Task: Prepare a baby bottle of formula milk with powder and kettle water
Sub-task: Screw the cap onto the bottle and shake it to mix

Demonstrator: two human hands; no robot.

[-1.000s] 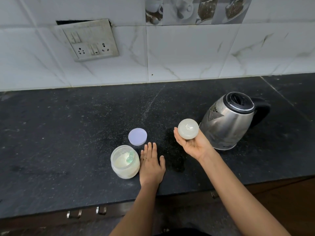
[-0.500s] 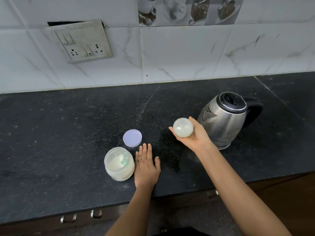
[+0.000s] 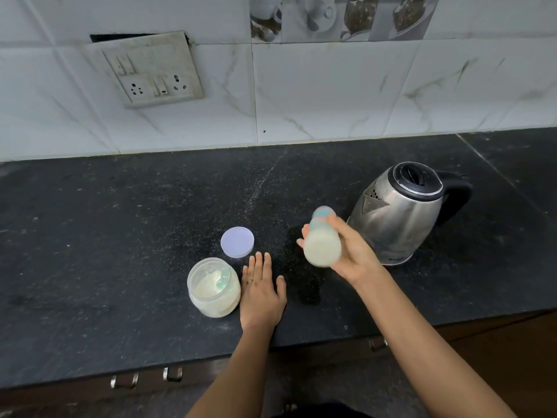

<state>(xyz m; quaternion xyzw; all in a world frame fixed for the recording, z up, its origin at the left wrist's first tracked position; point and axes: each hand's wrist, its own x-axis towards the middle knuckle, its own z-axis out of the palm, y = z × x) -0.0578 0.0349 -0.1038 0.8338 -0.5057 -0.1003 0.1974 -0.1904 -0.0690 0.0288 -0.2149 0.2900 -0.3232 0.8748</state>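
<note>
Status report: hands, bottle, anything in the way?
Left hand flat on black stone counter. Right hand grips blurred clear baby bottle of milky liquid. Open plastic powder jar beside left hand, steel kettle behind bottle.

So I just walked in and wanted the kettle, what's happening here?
A person is mixing formula at the black counter. Their right hand grips the baby bottle, which has its top on and holds milky liquid. The bottle is blurred, so it is probably being shaken. The left hand rests flat on the counter beside the open powder jar, whose lid lies just behind it. The kettle stands to the right, lid shut and untouched.
</note>
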